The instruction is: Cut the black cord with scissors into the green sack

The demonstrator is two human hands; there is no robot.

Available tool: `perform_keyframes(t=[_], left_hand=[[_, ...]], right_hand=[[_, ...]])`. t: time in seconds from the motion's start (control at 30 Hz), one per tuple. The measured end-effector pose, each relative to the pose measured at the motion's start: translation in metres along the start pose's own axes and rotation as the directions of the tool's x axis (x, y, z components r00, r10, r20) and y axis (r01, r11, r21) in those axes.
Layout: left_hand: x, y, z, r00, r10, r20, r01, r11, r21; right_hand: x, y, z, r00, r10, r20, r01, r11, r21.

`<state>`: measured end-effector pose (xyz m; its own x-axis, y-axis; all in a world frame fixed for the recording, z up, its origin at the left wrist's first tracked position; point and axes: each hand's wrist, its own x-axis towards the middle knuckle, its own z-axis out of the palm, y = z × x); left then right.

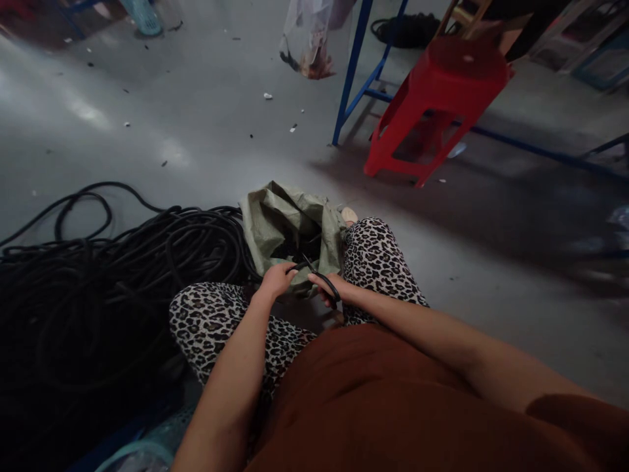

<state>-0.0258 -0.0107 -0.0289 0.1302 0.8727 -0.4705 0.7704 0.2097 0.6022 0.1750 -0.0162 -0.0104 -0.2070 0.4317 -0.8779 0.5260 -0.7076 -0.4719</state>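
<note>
Left hand clamps cable end, right hand closed on scissors over green sack: best cut w/ blades square, cable taut.

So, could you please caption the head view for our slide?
Seated person's left hand and right hand hold scissors over a green sack, beside coiled black cable.
</note>
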Motion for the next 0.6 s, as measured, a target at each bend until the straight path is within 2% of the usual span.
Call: perform_keyframes(t=[0.27, 0.6], left_hand=[[-0.0009, -0.0022, 0.0016, 0.999, 0.01, 0.04, -0.009, 1.0, -0.005], [-0.0016, -0.0005, 0.001, 1.0, -0.01, 0.021, 0.01, 1.0, 0.015]], right_hand=[[-0.0026, -0.0022, -0.0007, 1.0, 0.0, -0.012, 0.0, 1.0, -0.013], [-0.0035, -0.0028, -0.0003, 0.998, -0.006, -0.06, 0.004, 1.0, -0.022]])
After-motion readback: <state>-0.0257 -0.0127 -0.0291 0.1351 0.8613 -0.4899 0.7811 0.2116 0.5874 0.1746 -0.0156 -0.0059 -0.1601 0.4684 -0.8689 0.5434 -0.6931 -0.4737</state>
